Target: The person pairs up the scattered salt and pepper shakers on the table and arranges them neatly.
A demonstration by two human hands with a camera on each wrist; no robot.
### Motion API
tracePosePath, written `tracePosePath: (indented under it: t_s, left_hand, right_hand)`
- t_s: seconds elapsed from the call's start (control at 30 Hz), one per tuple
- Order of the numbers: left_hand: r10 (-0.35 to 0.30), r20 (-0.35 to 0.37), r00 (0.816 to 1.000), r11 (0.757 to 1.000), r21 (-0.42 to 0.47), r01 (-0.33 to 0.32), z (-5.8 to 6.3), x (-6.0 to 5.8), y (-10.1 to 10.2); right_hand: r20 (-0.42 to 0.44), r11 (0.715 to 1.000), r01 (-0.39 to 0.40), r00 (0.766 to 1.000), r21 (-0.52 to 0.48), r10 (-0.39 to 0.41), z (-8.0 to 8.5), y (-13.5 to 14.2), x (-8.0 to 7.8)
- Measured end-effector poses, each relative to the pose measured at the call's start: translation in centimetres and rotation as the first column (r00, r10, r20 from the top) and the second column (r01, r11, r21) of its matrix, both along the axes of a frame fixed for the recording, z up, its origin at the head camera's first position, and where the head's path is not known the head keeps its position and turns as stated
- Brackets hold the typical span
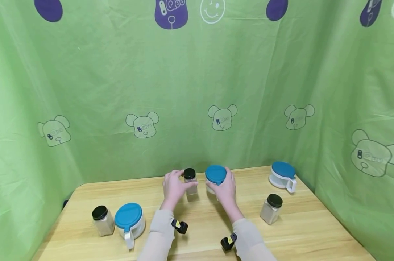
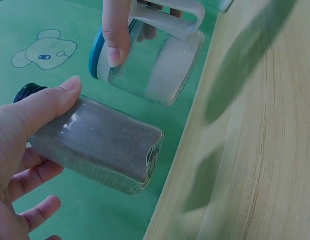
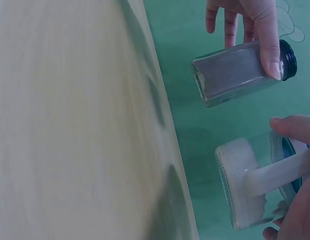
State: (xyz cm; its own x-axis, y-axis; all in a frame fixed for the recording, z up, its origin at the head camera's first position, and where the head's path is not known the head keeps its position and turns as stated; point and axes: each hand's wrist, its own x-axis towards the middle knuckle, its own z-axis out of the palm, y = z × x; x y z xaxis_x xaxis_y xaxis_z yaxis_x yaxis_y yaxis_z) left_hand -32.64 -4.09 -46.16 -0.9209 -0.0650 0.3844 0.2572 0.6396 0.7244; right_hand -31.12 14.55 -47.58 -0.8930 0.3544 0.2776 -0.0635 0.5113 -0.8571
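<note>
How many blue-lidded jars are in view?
3: the front-left jar, left of both arms; the middle jar, held by the right hand; and the back-right jar, standing alone.

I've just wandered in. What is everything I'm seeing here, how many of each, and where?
Held black-lidded jar: 1, clear with greyish contents, in the left hand
Other black-lidded jars: 2, same colours, table's left and right
Held blue-lidded jar: 1, white handle, in the right hand
Other blue-lidded jars: 2, white handles, left and far right
Table: 1, pale wood, beneath
Printed cloth: at least 1, green, behind and beside
Wrist cameras: 2, black, one per wrist
Sleeves: 2, beige
Hands: 2, bare, mid-table
</note>
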Motion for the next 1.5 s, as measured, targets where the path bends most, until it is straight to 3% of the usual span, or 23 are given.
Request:
tracePosePath:
  t_s: [1.0, 1.5]
  left_hand:
    - [0.026, -0.032, 0.999, 0.999, -0.027, -0.026, 0.4, 2.9, -1.6]
    - [0.001, -0.006, 1.0, 1.0, 0.025, -0.001, 0.8, 4.2, -2.4]
  right_hand:
    - [-0.014, 0.999, -0.036, 0.999, 0.007, 0.036, 0.8, -1.3, 2.7]
    - [-0.002, 0.998, -0.069, 0.998, -0.013, 0.069, 1.1, -1.3, 3.9]
